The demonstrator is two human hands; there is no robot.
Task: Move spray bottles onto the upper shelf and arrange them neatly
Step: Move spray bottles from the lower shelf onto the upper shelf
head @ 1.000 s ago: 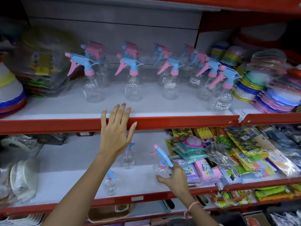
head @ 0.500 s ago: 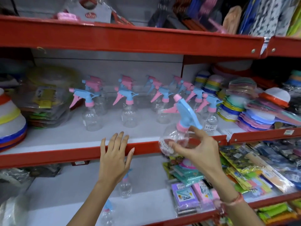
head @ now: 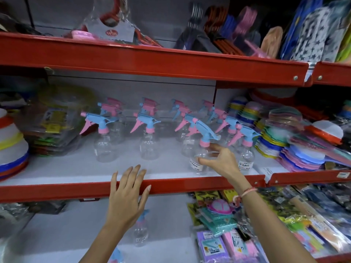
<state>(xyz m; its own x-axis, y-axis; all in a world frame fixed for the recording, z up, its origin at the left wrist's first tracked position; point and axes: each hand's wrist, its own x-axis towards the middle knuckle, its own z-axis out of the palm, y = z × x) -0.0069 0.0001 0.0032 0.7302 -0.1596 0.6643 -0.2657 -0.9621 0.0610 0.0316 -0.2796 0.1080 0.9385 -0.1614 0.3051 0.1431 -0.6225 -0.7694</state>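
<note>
One clear spray bottle with a blue trigger head and pink collar sits in the person's right hand, fingers wrapped round its body, at the front of the upper shelf, right of centre in the frame. It looks to be at or just above the shelf surface — whether the base rests there cannot be told. Behind and beside it stand the other spray bottles in loose rows, nozzles pointing left, with one close neighbour just to its right. The left hand lies flat and unclenched on the shelf's red front lip, holding nothing. Lower centre, two more bottles wait on the shelf below. To place it well, the person should probably set the base down flat, turn the nozzle to match the rest, and line it up with the front row — without knocking the neighbour.
</note>
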